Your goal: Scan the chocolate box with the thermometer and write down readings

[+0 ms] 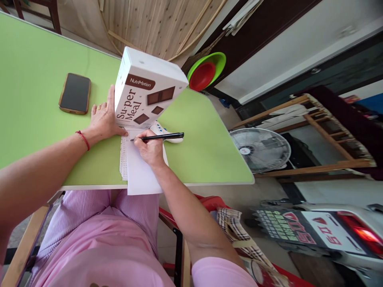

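A black pen (163, 136) is gripped in my right hand (151, 150), its tip close to the upper part of a white sheet of paper (142, 177). My left hand (104, 118) lies with fingers spread against the left side of a white box (151, 89) marked "NutriMotion Su-per Meal"; its thumb rests at the top of a strip of printed paper (123, 159). The box stands upright behind the papers. Partly hidden behind the box and my right hand is a white object with blue buttons (173, 137), whose kind I cannot make out.
On the green table (203, 131), a phone in a brown case (75, 93) lies left of the box. Past the table's right edge stand a fan (260, 149) and a wooden rack (329, 135). Red and green basins (206, 71) sit behind. A motorbike (335, 231) is at lower right.
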Demonstrator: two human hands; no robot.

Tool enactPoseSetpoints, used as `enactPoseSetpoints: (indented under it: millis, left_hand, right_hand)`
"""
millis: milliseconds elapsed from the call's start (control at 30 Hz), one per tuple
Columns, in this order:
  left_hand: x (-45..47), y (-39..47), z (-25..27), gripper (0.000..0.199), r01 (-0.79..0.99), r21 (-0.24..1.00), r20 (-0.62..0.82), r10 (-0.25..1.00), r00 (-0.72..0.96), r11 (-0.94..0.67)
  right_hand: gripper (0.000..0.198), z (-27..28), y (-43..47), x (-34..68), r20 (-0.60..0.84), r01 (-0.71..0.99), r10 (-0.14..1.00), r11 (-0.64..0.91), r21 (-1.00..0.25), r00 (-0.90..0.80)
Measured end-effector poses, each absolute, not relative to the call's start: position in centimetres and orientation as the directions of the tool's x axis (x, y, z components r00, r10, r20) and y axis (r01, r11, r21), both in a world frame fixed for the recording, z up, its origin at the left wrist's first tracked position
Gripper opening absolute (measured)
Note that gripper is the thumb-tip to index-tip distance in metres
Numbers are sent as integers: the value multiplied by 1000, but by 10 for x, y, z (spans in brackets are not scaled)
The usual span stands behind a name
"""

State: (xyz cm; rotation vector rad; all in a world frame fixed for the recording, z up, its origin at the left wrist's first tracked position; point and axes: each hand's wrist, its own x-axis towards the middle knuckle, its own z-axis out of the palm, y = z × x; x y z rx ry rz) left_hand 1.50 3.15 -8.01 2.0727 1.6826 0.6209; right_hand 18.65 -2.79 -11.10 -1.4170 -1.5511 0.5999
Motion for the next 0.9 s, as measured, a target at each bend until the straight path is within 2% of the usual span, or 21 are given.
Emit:
enactPoseSetpoints:
  millis: [267, 533, 900]
  left_hand:
    - [14, 32, -81, 152, 805, 552, 109, 976, 190, -219]
    - [14, 31, -79, 150, 806, 556, 94, 979, 181, -202]
    - [14, 31, -80, 152, 800, 563, 98, 978, 182, -205]
  right_hand:
    - [10, -108, -29, 186, 294, 495, 952, 215, -842, 88]
    - [15, -111, -28, 189, 303, 446, 950, 236, -863, 83]
    - [15, -113, -28, 188, 304, 463, 951, 241, -853, 63]
